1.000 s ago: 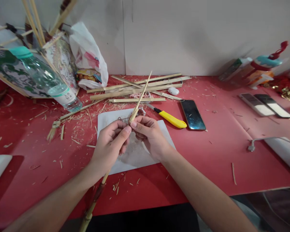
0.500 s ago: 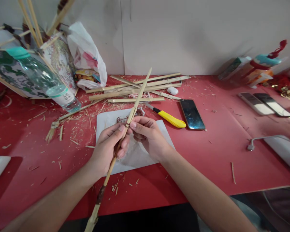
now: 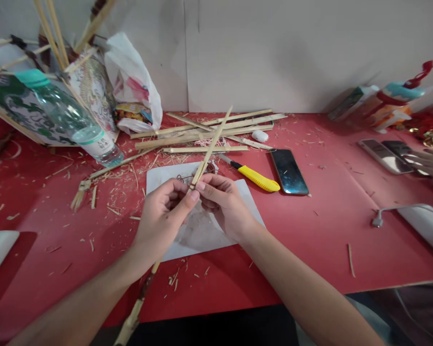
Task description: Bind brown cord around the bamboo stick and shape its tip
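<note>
Fingers of both hands closed: the left hand [image 3: 162,209] and right hand [image 3: 222,199] pinch one pale rod [image 3: 213,145] over the white sheet [image 3: 198,240], its tapered end slanting away to the far right. A length emerging near left, below the left hand, looks like the same rod; the stretch between is hidden. Hands set close together, thumbs nearly meeting, presumably to steady the spot with the dark mark. Sheet probably laid as a work surface among the shavings [image 3: 94,197]. Brown coil [image 3: 210,168] at its far edge, partly behind the rod. Yellow cutter [image 3: 259,179] just right, handle toward near right, likely for easy reach. Phone [image 3: 289,171] beside it. Loose strips [image 3: 180,139] gathered farther off, seemingly out of the way. Another person's hand [image 3: 432,164] at right, well apart.
</note>
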### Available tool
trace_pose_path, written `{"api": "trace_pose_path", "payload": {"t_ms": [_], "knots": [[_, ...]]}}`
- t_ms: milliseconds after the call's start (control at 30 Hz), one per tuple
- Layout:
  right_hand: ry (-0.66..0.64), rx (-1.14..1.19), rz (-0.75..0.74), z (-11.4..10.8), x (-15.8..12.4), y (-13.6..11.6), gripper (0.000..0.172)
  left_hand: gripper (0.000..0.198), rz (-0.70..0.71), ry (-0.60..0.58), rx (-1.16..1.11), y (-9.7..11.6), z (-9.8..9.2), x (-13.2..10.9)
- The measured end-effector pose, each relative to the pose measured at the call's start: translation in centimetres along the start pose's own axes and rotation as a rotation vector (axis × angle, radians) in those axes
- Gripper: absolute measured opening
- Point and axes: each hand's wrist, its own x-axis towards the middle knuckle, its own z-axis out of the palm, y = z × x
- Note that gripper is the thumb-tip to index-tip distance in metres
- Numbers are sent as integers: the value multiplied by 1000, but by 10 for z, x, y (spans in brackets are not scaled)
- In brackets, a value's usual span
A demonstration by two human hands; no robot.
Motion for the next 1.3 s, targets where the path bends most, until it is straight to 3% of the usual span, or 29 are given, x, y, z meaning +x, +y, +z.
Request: {"api": "trace_pose_path", "payload": {"t_ms": [633, 1000, 1300], "knots": [[-66, 2, -4, -2, -1, -2, 22, 28, -363, -205, -557, -4, 1, 1], [126, -134, -60, 3, -1, 0, 27, 28, -243, -144, -208, -8, 0, 1], [103, -139, -104, 1, 0, 4, 26, 27, -133, -79, -121, -5, -4, 6]]}}
